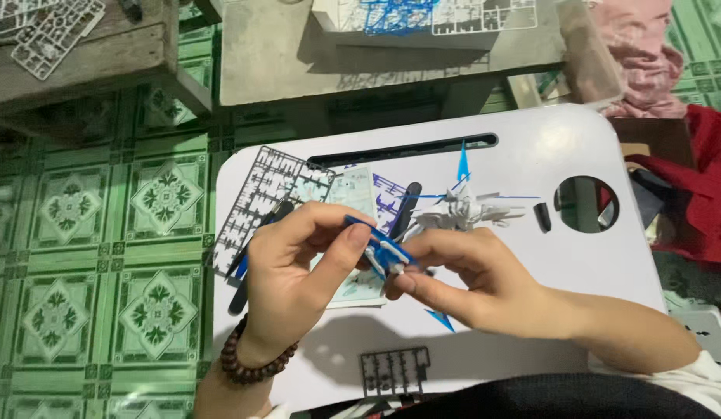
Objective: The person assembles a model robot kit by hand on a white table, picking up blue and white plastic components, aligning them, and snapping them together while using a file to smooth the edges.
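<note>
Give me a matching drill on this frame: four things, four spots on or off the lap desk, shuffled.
Things:
1. blue and white model piece
2. dark grey parts frame
3. round hole
4. bead bracelet

Places:
A. right part of the white lap desk
B. on the left hand's wrist
C. between the fingertips of both hands, the right hand too
D. near edge of the desk

Pairs: 1-C, 2-D, 3-A, 4-B

Blue-and-white model part — green patterned floor tiles.
</note>
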